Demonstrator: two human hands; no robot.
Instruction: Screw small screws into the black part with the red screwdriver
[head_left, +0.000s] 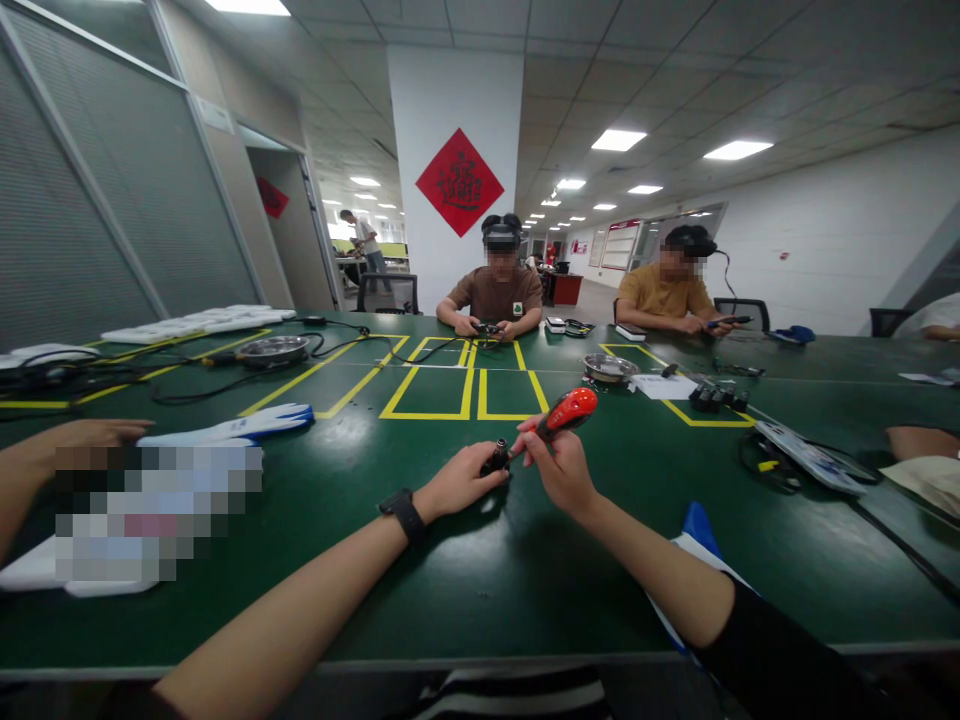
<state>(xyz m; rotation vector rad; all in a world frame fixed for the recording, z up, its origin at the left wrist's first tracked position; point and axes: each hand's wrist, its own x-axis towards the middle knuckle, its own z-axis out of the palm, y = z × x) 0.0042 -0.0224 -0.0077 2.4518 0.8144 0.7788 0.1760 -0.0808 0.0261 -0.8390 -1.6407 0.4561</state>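
Observation:
My left hand (459, 482), below a dark wristband, is closed around a small black cylindrical part (500, 453) with a shiny ringed top. It stands roughly upright close to the green table (480, 560); the fingers hide its lower portion. A screwdriver (571, 408) with a red and black handle is gripped in my right hand (562, 468). Its handle tilts up to the right, while the shaft points down-left at the black part. Whether the tip touches that part I cannot tell.
White-and-blue gloves (277, 420) lie at left, near another person's hand (97, 440). Metal bowls (274, 349) (609, 368), cables and several black parts (718, 398) lie farther back. Two people in headsets sit across. A glove (701, 535) is partly under my right arm.

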